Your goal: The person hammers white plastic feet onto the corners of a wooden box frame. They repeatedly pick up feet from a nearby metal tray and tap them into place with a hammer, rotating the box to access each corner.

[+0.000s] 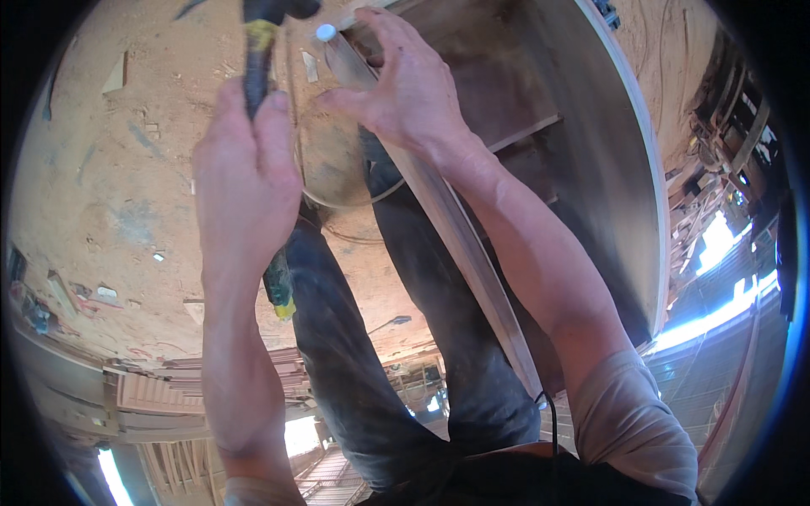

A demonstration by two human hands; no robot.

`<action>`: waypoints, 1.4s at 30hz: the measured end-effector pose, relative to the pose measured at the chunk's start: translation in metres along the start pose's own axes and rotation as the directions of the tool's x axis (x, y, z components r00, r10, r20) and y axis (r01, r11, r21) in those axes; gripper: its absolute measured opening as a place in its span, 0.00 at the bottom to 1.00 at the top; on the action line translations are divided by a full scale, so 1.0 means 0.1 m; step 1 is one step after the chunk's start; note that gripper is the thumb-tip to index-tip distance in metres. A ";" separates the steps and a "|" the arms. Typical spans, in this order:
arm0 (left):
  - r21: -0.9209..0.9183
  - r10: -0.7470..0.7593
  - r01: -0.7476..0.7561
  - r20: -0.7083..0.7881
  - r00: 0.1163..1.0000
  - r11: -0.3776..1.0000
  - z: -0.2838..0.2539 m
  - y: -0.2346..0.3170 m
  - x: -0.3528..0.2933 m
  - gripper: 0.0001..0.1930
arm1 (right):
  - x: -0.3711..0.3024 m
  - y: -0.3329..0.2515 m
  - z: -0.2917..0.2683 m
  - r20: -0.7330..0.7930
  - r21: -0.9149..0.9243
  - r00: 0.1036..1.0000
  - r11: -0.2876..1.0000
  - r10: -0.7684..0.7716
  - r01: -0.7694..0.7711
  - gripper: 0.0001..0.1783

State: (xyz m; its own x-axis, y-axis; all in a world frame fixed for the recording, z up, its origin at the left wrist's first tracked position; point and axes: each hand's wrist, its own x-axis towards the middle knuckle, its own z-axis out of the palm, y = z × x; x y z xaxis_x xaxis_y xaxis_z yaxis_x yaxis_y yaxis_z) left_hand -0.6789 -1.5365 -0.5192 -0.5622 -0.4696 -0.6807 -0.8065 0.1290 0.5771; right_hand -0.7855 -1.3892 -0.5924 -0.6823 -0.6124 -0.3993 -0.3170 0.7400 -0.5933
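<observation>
Left hand (249,173) wraps round the handle of one hammer (258,72), left of the one wooden box (603,211). One white cap (326,33) sits at the box's far-left corner. Right hand (413,97), fingers spread, is over the box's left edge; contact unclear. Judgement: steady the box, keeping right-hand fingers clear of the hammer's head.
</observation>
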 end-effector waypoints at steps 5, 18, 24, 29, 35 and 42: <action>0.077 0.087 -0.088 0.014 0.996 0.993 0.11 -0.02 -0.03 0.13 | 0.00 -0.04 0.04 0.095 -0.034 0.975 0.979 0.202 -0.200 0.45; -0.125 -0.103 0.093 -0.076 0.992 0.988 0.35 -0.11 -0.22 0.11 | 0.27 -0.01 0.08 0.041 0.096 0.991 0.987 0.127 -0.131 0.18; -0.094 0.057 -0.068 -0.117 0.992 0.993 0.31 -0.18 -0.20 0.11 | 0.41 0.01 0.14 0.064 -0.022 0.997 0.999 0.045 -0.043 0.17; -0.024 0.004 -0.006 -0.089 0.996 1.000 0.28 -0.12 -0.05 0.12 | 0.47 0.01 0.17 0.039 -0.095 0.999 0.995 0.028 -0.024 0.16; -0.055 -0.018 0.013 -0.097 0.995 0.998 0.13 0.01 -0.01 0.13 | 0.51 0.01 0.20 0.050 -0.172 0.996 0.983 0.078 -0.068 0.15; 0.048 0.008 -0.005 -0.056 0.998 0.999 0.08 -0.13 0.08 0.15 | 0.49 0.00 0.26 -0.032 -0.083 0.998 0.995 0.061 -0.063 0.15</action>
State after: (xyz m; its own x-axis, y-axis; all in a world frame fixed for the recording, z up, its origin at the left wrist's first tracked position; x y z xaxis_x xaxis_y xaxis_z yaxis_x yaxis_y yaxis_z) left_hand -0.6741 -1.5348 -0.5355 -0.5572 -0.5167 -0.6500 -0.8116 0.1734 0.5579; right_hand -0.8018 -1.4263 -0.6304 -0.7210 -0.5571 -0.4120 -0.3268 0.7978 -0.5067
